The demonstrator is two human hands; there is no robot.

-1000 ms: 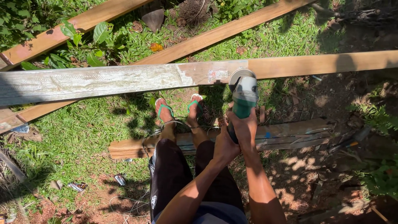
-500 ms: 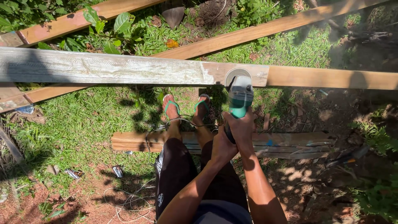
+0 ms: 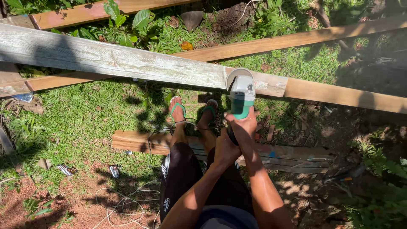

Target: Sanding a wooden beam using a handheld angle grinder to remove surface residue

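Both hands wrapped tight on the angle grinder (image 3: 241,98), so the grip is clamped on the tool: right hand (image 3: 245,126) up front around the green body, left hand (image 3: 226,146) tucked just behind it near the tail end. Can't really see my fingertips from up here, only the backs of my hands and forearms.

Grinder's grey head and round disc guard sit right on the long weathered plank (image 3: 118,59) that runs across in front of me, at the spot where the grey, faded surface gives way to cleaner brown wood on the right.

Below that are my feet in green flip-flops (image 3: 178,108) on the grass, with a short flat board (image 3: 135,142) lying under my legs. A thin cable (image 3: 123,199) loops over the bare red dirt at my left.

Further out, another long brown beam (image 3: 296,40) angles away behind the plank, plus one more at the top left, leafy weeds, and a clump of dug-up soil.
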